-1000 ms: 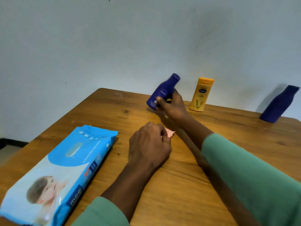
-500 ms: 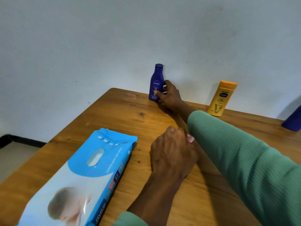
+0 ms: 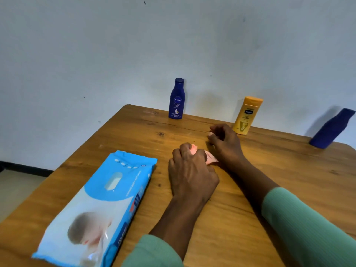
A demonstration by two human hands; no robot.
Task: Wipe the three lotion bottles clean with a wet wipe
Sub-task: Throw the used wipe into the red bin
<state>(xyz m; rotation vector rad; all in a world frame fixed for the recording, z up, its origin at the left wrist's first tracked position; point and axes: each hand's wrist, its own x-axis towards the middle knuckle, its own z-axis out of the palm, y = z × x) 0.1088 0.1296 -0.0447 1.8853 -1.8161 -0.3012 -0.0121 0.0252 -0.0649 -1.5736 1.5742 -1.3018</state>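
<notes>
Having let go of the small blue bottle (image 3: 177, 99), the right hand (image 3: 225, 143) is drawing back over the table (image 3: 289, 170), fingers loosely curled and gripping nothing, just in front of the yellow bottle (image 3: 247, 115). That blue bottle is now standing upright at the far edge by the wall. The left hand (image 3: 190, 170) is clutching the pink wipe (image 3: 211, 159), resting beside the wipe pack (image 3: 100, 209). Another dark blue bottle (image 3: 332, 129) is standing far right.

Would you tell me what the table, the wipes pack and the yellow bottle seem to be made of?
The table looks like wood or veneer: brown grain, dark knots, low sheen. The wipes pack seems thin glossy plastic film, creased with glare. The yellow bottle is probably smooth opaque plastic, faintly shiny.
</notes>
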